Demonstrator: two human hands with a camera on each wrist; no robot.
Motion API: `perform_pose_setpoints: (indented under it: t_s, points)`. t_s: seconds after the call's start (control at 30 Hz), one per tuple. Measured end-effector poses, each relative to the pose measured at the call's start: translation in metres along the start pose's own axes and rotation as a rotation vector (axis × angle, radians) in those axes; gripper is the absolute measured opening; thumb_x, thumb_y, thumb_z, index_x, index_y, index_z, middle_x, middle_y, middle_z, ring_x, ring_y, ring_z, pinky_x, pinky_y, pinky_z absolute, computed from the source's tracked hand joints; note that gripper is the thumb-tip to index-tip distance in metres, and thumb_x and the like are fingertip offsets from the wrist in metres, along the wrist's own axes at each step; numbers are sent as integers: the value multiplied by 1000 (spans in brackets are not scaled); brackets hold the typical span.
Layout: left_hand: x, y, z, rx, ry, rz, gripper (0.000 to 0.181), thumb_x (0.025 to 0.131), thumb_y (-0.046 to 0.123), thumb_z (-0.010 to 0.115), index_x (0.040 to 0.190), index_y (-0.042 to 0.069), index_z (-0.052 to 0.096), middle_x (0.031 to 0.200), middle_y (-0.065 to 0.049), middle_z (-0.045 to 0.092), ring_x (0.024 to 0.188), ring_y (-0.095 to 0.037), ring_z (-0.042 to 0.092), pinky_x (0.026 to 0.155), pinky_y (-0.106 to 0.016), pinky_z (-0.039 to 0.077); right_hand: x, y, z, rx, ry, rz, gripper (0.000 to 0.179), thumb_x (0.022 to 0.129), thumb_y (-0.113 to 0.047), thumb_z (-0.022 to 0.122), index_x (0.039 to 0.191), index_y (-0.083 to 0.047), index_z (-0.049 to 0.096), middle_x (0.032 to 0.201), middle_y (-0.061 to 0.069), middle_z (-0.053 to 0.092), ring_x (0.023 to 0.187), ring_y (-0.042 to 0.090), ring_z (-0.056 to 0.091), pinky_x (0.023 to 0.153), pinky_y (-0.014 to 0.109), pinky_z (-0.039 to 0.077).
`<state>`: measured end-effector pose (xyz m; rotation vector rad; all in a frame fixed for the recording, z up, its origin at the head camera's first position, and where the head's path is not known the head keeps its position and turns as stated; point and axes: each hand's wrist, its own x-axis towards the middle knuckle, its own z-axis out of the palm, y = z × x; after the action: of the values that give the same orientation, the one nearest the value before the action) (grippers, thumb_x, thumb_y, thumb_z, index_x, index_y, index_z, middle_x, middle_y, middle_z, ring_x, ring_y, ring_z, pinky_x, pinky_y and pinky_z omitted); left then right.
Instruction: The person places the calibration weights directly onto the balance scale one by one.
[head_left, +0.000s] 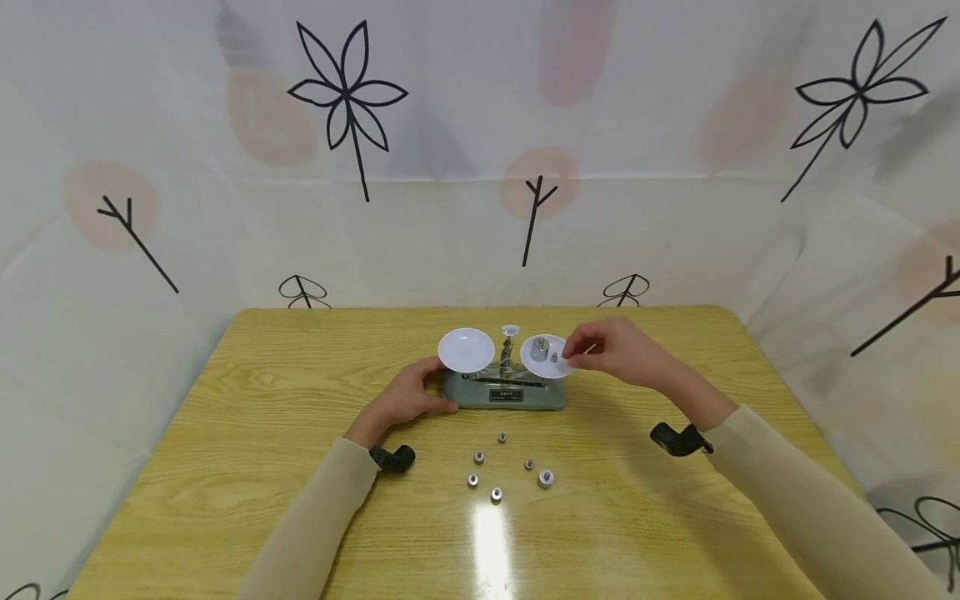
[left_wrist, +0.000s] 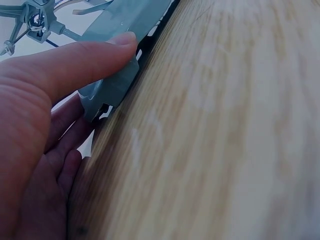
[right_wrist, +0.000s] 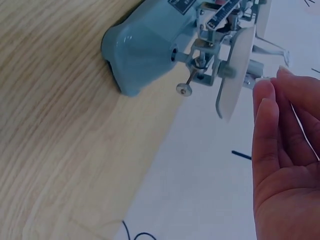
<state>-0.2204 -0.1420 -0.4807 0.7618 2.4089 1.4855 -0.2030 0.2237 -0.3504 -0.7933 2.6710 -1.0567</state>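
Note:
A balance scale (head_left: 504,395) with a grey-green base and two white pans stands near the back of the table. My left hand (head_left: 405,393) grips the base's left end, thumb along the front and fingers behind, as the left wrist view shows. At the right pan (head_left: 536,369) is my right hand (head_left: 618,353), thumb and fingertips drawn together right beside a small metal weight (head_left: 554,358); I cannot tell whether they pinch it. A larger metal weight (head_left: 540,349) sits on the same pan. The left pan (head_left: 466,350) has nothing on it.
Several metal weights lie loose on the wooden table (head_left: 300,517) in front of the scale, the largest (head_left: 546,478) at the right. A patterned white cloth (head_left: 450,242) hangs behind and at the sides. Dark wrist cameras (head_left: 678,439) stick out from both wrists.

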Motion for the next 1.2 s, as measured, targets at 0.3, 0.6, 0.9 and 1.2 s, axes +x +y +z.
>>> perform_pose_setpoints:
  t_s: [0.3, 0.6, 0.9, 1.2]
  points:
    - [-1, 1, 1, -7, 2, -6, 72, 77, 13, 87, 141, 13, 55, 138, -3, 57, 129, -23, 50, 108, -46, 39, -20, -3, 12, 84, 34, -9, 9, 91, -7, 73, 99, -9, 73, 96, 2, 70, 85, 18, 64, 70, 27, 55]
    - [1, 0, 1, -1, 2, -7, 73, 78, 13, 87, 142, 14, 54, 139, 0, 56, 128, -19, 50, 107, -43, 40, -46, 0, 36, 142, 79, -93, 10, 89, -2, 74, 97, -7, 72, 95, 3, 71, 85, 14, 67, 73, 30, 57]
    - [2, -1, 0, -9, 9, 10, 71, 77, 12, 88, 140, 13, 56, 137, -1, 58, 126, -20, 51, 107, -43, 40, -60, 7, 61, 193, 62, -111, 9, 90, -3, 72, 97, -9, 72, 97, 13, 70, 84, 14, 66, 74, 30, 57]
    - [1, -1, -1, 1, 11, -4, 71, 77, 14, 88, 140, 13, 56, 136, -1, 58, 126, -21, 51, 107, -44, 40, -64, 16, 80, 268, 12, -86, 10, 90, -4, 73, 100, -4, 72, 99, 12, 71, 87, 14, 66, 76, 30, 57]
